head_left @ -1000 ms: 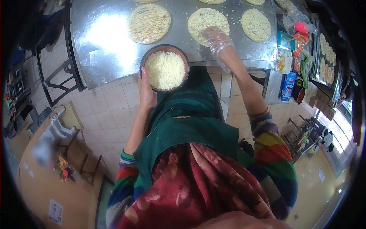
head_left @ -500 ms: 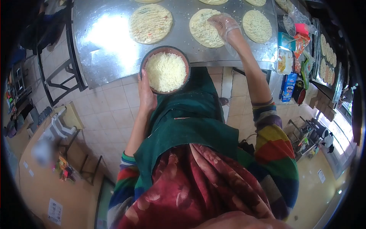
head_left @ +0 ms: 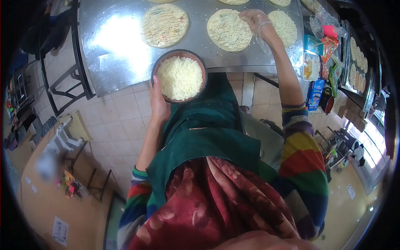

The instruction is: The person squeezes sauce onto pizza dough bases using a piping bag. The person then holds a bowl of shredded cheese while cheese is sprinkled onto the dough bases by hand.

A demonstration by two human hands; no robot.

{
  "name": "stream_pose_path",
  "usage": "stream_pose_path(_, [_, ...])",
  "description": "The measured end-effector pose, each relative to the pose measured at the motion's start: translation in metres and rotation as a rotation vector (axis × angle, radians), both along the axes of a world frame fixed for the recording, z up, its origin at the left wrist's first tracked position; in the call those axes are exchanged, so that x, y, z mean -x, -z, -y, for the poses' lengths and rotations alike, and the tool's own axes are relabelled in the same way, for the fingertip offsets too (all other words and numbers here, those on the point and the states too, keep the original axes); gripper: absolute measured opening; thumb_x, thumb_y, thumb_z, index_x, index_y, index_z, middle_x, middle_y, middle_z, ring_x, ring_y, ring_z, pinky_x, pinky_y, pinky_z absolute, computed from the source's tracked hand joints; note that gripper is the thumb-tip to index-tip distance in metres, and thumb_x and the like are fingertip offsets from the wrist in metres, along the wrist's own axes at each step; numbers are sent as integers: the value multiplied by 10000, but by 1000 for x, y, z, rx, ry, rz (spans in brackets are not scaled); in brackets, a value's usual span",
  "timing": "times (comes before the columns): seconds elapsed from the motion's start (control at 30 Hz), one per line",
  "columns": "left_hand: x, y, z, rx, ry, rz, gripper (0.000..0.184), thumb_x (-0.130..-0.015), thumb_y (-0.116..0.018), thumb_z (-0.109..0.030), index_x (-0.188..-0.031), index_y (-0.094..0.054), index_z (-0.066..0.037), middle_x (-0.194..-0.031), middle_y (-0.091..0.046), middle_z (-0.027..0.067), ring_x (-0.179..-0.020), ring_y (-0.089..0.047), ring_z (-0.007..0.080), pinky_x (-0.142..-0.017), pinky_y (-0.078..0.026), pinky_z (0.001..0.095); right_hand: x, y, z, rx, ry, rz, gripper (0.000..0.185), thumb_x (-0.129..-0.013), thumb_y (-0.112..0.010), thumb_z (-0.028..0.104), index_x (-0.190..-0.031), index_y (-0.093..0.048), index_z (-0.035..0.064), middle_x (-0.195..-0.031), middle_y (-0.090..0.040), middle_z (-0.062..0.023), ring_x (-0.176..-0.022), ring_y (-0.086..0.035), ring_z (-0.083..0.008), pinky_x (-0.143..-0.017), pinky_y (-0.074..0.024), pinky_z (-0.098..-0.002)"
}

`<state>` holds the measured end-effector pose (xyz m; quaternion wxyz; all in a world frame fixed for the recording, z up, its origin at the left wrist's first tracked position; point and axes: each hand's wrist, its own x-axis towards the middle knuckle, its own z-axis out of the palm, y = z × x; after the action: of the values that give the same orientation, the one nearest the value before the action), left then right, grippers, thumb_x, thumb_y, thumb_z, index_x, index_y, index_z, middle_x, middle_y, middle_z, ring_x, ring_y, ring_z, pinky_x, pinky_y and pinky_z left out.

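My left hand [head_left: 159,100] grips the side of a round bowl [head_left: 203,79] full of shredded white cheese [head_left: 181,78], held at the near edge of the metal table [head_left: 112,79]. Gloved in clear plastic, my right hand [head_left: 255,21] is over the right edge of the middle dough round [head_left: 228,31], which carries white shreds. Its fingers point down and left; whether they pinch anything is too small to tell. To the right lies another topped round [head_left: 284,28], partly behind the glove. The left round [head_left: 164,26] has thin stripes of sauce.
At the table's right end are a white tub [head_left: 310,66], a blue packet [head_left: 315,95] and plastic bags. Further right stands a tray of small dough pieces [head_left: 357,62]. A black metal frame [head_left: 75,75] stands left of the table. More rounds lie at the top edge.
My right hand has moved rightward across the middle round to its right edge. My left hand and the bowl have hardly moved. A grey shape has appeared on the floor beside the apron.
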<state>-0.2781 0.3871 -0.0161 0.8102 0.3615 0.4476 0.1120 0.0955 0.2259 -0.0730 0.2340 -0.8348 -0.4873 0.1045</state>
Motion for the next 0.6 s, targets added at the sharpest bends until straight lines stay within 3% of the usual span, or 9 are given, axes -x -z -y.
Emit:
stream_pose_path(0.07, [-1,1,0,4,-3,6,636,-987,-366,-488,-1388,-335,5,-1377,-448,137,-1257,-452,234,-1064,-346,381,5,1,9,-34,75,-195,261,-923,-549,229,-1077,-657,48,-1014,-650,-168,-850,-636,-273,-773,-492,-366])
stream_pose_path(0.17, [-3,3,0,14,-3,4,631,-986,-374,-483,-1384,-342,5,-1369,-458,137,-1254,-454,232,-1063,-348,380,27,-32,8,118,207,-169,281,-930,-548,252,-1090,-649,44,-996,-651,-160,-849,-636,-271,-771,-493,-354])
stream_pose_path(0.27, [-5,2,-2,19,-4,15,626,-986,-379,-480,-1380,-347,6,-1363,-464,136,-1250,-459,232,-1063,-349,380,41,-28,18,19,223,-77,265,-928,-545,224,-1103,-643,49,-922,-646,-154,-800,-631,-248,-715,-500,-333])
stream_pose_path(0.37, [-7,-2,-4,23,-6,29,623,-987,-378,-478,-1377,-350,7,-1364,-465,135,-1246,-463,232,-1064,-349,381,55,-22,26,-23,265,-235,250,-911,-558,203,-1097,-653,65,-889,-645,-157,-787,-627,-240,-699,-495,-323])
stream_pose_path(0.6, [-8,-1,-9,20,15,41,611,-993,-362,-468,-1378,-350,7,-1363,-467,135,-1245,-464,230,-1066,-345,381,61,-23,21,65,307,-174,257,-917,-503,194,-1090,-674,113,-994,-666,-144,-857,-619,-253,-769,-479,-304])
